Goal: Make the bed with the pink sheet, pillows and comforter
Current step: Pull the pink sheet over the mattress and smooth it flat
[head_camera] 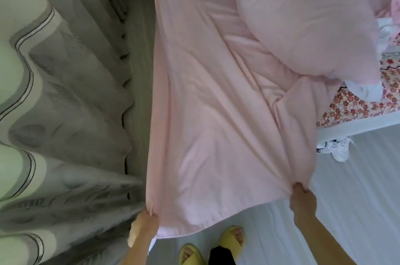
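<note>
The fingertips of the left hand [149, 221] and right hand [302, 197] are buried in bunched folds of the pink sheet [216, 124]. Both forearms run off the bottom edge. The comforter [303, 15] is cut off at the top and right edges. The curtain [54, 91] at left is blurred. A crumpled white item [338, 149] at right cannot be identified.

Soft daylight comes through the curtain [54, 91] on the left. Its pale bands glow greenish-white while its folds stay grey. The room is moderately bright, with no hard shadows. The sheet [205, 113] is evenly lit, and only faint, soft shading marks its creases. The side of the left grip [149, 223] that faces the curtain is blown out to pale yellow. The curtain is smeared with blur, and the whole picture is slightly soft. The floor [346, 199] looks washed out. Wide-angle distortion bends the curtain's folds and the floor's lines toward the edges.
</note>
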Action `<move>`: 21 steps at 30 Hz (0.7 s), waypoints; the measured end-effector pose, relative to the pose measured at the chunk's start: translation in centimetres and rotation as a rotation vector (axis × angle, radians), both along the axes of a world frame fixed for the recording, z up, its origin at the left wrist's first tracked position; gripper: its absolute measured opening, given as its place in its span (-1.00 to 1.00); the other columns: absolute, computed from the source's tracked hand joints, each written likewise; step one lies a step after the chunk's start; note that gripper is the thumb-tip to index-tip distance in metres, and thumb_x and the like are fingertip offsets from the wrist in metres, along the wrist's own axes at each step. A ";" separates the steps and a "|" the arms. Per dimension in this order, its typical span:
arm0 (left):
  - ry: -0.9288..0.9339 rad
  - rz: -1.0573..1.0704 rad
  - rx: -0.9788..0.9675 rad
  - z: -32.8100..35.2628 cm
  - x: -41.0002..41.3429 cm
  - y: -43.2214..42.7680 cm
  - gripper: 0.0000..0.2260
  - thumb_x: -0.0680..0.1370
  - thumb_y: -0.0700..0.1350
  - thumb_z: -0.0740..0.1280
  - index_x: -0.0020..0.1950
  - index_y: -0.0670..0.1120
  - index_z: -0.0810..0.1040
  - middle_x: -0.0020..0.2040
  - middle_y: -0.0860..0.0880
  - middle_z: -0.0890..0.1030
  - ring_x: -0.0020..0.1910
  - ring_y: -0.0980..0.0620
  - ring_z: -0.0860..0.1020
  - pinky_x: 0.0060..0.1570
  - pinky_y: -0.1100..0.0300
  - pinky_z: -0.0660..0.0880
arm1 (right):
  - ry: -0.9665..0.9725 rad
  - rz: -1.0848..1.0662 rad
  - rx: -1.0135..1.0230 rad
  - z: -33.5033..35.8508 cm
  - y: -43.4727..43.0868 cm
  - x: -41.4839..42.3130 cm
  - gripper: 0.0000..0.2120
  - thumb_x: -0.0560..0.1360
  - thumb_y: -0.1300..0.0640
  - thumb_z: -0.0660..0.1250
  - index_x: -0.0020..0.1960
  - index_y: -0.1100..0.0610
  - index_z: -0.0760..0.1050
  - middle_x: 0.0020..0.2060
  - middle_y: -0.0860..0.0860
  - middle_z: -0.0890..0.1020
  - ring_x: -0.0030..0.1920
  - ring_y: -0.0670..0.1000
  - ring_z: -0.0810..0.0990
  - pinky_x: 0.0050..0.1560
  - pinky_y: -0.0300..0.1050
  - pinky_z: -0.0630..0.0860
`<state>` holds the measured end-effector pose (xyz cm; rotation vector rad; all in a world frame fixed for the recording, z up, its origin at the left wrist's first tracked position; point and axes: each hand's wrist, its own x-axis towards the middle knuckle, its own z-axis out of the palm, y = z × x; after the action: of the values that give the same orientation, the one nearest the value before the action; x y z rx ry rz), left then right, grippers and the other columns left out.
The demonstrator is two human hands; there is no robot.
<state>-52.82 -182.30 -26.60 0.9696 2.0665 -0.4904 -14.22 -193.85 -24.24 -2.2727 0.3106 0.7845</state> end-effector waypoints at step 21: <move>-0.624 -0.013 0.166 -1.0 17.4 1.5 -0.57 0.56 -0.03 0.32 0.41 -0.06 0.37 0.35 -0.05 0.44 0.30 -0.07 0.44 0.24 0.16 0.38 | 0.166 0.158 0.176 -1.9 2.8 0.9 -0.73 0.60 0.09 0.31 0.25 0.08 0.34 -0.07 0.02 0.53 0.00 0.13 0.63 0.07 0.02 0.57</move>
<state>-35.37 -180.77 -27.59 1.0680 1.5477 -0.0051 -13.32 -191.00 -26.18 -2.0893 0.1325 1.0429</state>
